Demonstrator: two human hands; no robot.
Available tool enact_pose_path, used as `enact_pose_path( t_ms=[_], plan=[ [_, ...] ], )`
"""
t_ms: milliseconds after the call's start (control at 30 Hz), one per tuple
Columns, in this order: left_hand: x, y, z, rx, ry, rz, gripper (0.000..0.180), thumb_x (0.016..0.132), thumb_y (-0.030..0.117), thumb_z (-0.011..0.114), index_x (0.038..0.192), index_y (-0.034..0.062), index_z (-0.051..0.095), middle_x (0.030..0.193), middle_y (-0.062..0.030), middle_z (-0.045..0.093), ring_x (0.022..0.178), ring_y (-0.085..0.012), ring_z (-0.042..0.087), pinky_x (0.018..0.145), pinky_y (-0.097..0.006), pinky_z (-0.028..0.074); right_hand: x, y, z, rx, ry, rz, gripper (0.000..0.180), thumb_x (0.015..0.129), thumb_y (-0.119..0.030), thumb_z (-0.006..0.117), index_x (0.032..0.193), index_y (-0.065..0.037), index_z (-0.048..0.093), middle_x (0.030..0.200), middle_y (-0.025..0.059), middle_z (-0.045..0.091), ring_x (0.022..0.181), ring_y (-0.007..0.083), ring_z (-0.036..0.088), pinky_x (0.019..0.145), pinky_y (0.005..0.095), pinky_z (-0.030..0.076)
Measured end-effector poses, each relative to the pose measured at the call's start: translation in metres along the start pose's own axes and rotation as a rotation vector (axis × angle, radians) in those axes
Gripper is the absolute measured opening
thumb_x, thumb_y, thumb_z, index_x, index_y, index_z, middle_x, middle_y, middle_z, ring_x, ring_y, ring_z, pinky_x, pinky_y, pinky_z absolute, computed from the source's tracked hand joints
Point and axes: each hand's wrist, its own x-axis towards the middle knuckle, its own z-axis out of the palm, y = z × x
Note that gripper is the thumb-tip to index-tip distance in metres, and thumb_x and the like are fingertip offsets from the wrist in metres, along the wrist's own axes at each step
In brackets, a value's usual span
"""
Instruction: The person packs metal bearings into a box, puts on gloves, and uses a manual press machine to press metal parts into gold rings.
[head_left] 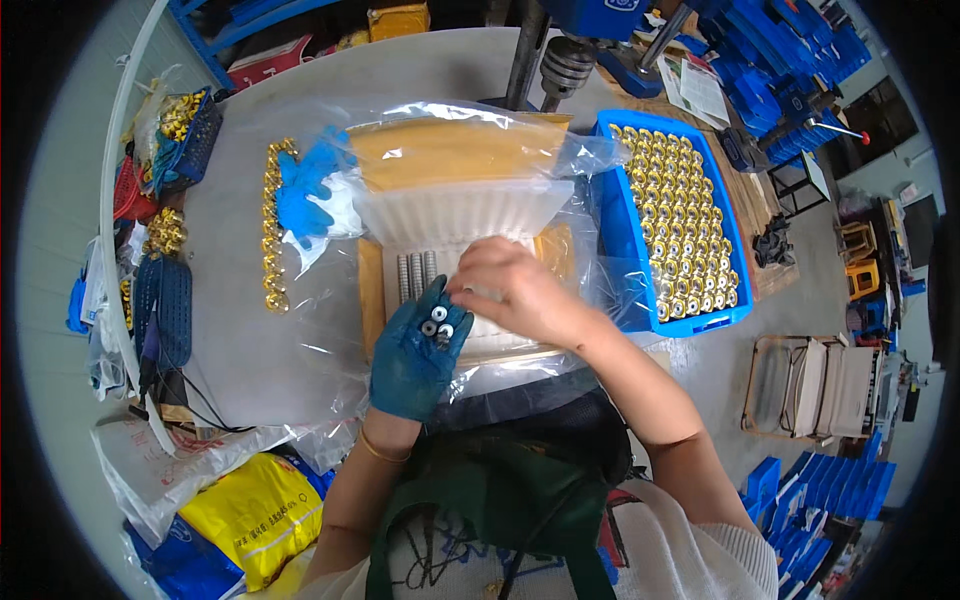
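My left hand (413,362), in a blue-green glove, is turned palm up and cups several small ring-shaped metal parts (440,314). Just beyond its fingertips is my bare right hand (517,285), thumb and fingers bent together over the box; what they pinch, if anything, is hidden. Both hands are above an open cardboard box (371,290) lined with clear plastic. Short rows of stacked metal rings (417,272) lie in the box's left part. A white ribbed sheet (465,213) stands up at its far side, in front of the raised brown flap (455,152).
On the right, a blue crate (742,262) holds many gold-coloured round parts. A line of gold parts (270,225) and a blue glove (312,185) lie on the table's left. A drill press chuck (567,68) hangs at the far edge. Dark baskets (165,310) stand far left.
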Motion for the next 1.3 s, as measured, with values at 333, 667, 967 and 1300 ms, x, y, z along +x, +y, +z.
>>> enact_pose_path(
  t_ms=[333,667,967,1300],
  plan=[
    [0.022,-0.014,-0.011,0.02,-0.142,0.108,0.036,0.101,0.017,0.042,0.128,-0.0025,0.054,0.121,-0.0118,0.062,0.106,-0.018,0.061,0.083,-0.028,0.054,-0.013,-0.019,0.008,-0.162,-0.15,-0.028,0.031,0.079,-0.027,0.074,0.103,-0.008,0.072,0.11,0.0072,0.066,0.117,0.0251,0.052,0.095,0.0396,0.036],
    [0.016,-0.023,0.002,1.003,-0.158,0.59,0.04,0.094,0.001,0.054,0.133,-0.0028,0.049,0.129,-0.0118,0.056,0.116,-0.019,0.055,0.096,-0.032,0.047,-0.009,-0.019,0.014,-0.137,-0.19,0.055,0.025,0.071,-0.02,0.076,0.091,-0.006,0.068,0.106,0.0096,0.064,0.114,0.0264,0.053,0.094,0.0393,0.036],
    [0.014,0.044,0.015,-0.029,-0.04,0.369,0.045,0.103,0.012,0.025,0.141,-0.0117,0.033,0.147,-0.0245,0.037,0.137,-0.0313,0.038,0.117,-0.04,0.031,0.008,0.015,0.027,-0.143,-0.45,0.304,0.025,0.076,-0.02,0.07,0.098,-0.007,0.067,0.094,0.0143,0.069,0.094,0.0325,0.065,0.079,0.0422,0.052],
    [0.036,0.022,-0.047,0.866,-0.132,0.707,0.044,0.103,0.023,0.037,0.134,-0.0066,0.047,0.138,-0.0193,0.051,0.13,-0.0301,0.048,0.11,-0.042,0.04,0.001,0.031,0.055,-0.017,-0.607,0.251,0.022,0.081,-0.024,0.071,0.092,-0.005,0.07,0.085,0.0111,0.071,0.083,0.0304,0.068,0.075,0.038,0.054]
  ],
)
